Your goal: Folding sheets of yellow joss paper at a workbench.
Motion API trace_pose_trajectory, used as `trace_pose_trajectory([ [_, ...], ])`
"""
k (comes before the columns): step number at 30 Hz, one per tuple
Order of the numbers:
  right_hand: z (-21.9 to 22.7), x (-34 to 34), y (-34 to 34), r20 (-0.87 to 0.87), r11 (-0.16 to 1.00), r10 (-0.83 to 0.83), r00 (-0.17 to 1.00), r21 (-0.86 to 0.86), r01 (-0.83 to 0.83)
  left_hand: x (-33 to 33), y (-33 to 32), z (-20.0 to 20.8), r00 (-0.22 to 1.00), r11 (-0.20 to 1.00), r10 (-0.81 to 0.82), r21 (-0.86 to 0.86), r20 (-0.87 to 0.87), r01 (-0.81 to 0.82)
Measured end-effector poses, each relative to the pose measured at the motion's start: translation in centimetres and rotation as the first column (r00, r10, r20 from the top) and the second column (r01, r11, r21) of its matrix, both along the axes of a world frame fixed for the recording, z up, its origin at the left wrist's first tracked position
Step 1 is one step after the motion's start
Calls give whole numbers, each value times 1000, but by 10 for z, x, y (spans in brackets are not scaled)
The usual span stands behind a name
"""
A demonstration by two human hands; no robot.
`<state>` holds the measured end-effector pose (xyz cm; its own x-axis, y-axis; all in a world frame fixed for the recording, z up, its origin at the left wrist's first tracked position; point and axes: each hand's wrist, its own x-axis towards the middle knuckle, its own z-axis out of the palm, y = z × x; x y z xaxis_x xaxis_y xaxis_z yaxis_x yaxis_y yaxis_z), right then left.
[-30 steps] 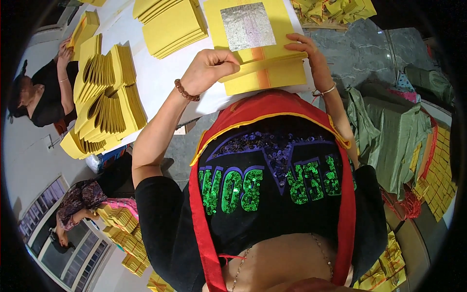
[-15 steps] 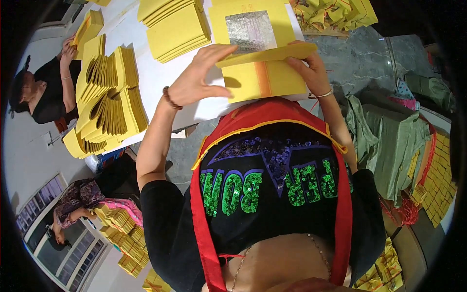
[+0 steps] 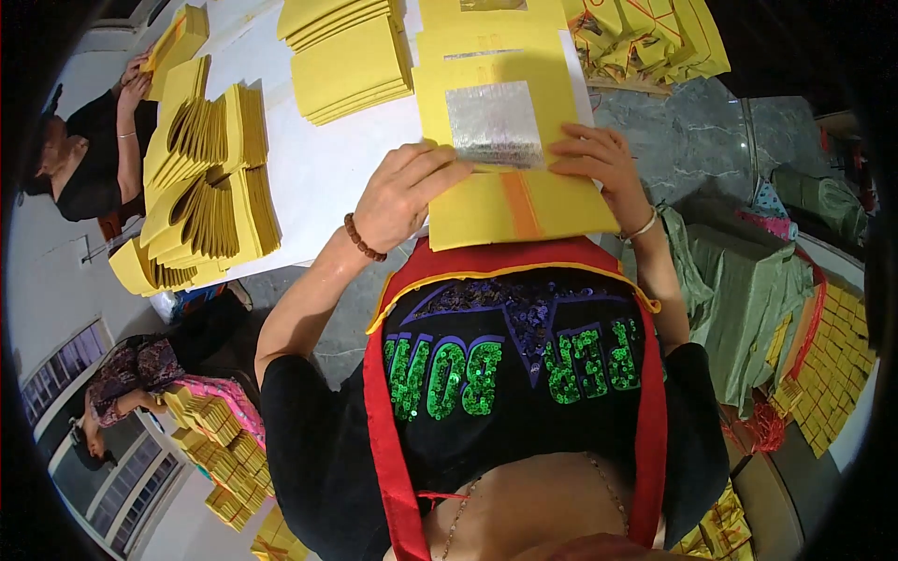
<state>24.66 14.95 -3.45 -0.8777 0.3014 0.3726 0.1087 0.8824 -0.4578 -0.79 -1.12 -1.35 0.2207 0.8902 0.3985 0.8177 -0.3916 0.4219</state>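
A folded yellow paper bundle (image 3: 496, 210) with an orange stripe lies at the table's near edge, against my red apron. My left hand (image 3: 404, 192) is closed on its far left corner, fingers together on the fold, thumb hidden. At the far right corner my right hand (image 3: 603, 168) grips the same fold, its fingers bent over the top and its thumb out of sight. Just beyond the fold, a silver foil square (image 3: 491, 117) shows on a flat yellow sheet (image 3: 430, 89). More yellow sheets overlap it farther up the table.
Stacked yellow sheets (image 3: 351, 70) lie left of my work on the white table (image 3: 309, 173). Fanned yellow bundles (image 3: 210, 187) stand at its left end, near a co-worker (image 3: 103, 168). Yellow packets (image 3: 645, 42) sit at far right; green sacks (image 3: 744, 290) stand on the right.
The folded paper has come nearer to my body, uncovering more foil and sheets behind it. My left hand was spread beside the paper and now grips its corner; my right hand shifted its hold.
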Motion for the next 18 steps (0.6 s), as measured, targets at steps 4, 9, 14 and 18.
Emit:
trace_pose_trajectory([
  [4, 5, -4, 0, 79, 970, -101, 992, -216, 116, 3, 1, -5, 930, 963, 255, -158, 263, -219],
  [9, 16, -34, -1, 144, 860, -322, 936, -369, 353, 3, 14, -15, 729, 864, 485, -394, 483, -314],
  [14, 3, -52, -2, -81, 596, -545, 834, -738, 318, -7, 22, -30, 506, 780, 602, -590, 618, -208],
  [18, -9, -45, 8, 60, 672, -469, 881, -623, 400, -4, 28, -29, 386, 749, 647, -644, 657, -158],
])
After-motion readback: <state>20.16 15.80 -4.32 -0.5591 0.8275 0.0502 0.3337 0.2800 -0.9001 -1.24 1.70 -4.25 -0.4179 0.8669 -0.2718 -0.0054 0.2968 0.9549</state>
